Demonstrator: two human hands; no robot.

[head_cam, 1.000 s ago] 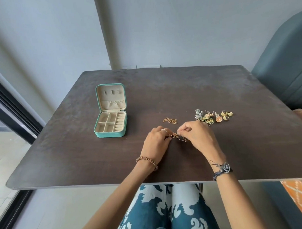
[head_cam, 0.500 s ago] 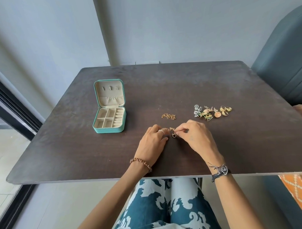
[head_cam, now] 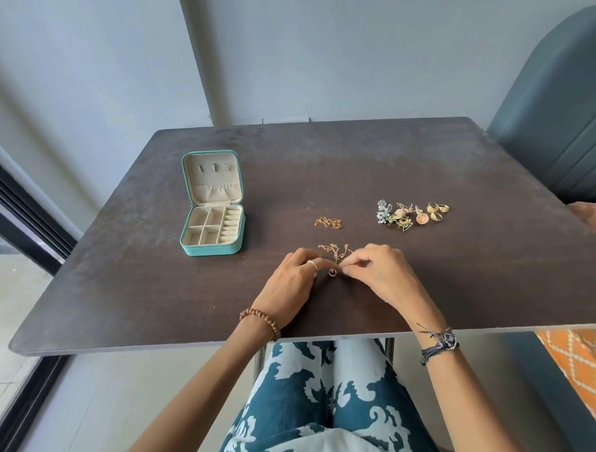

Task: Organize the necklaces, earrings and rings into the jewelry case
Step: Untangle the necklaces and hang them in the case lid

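both hands pinch the thin gold chain necklace point(head_cam: 334, 251), left hand point(head_cam: 293, 280) and right hand point(head_cam: 381, 273); we should untangle it slowly on the dark worktop point(head_cam: 427, 289) before the open teal jewelry case point(head_cam: 213, 250).

The bench point(head_cam: 427, 282) looks like dark, matt wood grain (slightly mottled); the jewelry case point(head_cam: 211, 229) has teal leatherette skin and beige velvety lining; necklaces point(head_cam: 328, 222) gleam golden metal.

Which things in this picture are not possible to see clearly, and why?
Head view only:
- Necklace: clasp too small to see; left hand and right hand fingers cover the chain ends.
- Earrings and rings pile: pieces overlap, count unclear.
- Jewelry case: near wall hides the compartment floors closest to the person.
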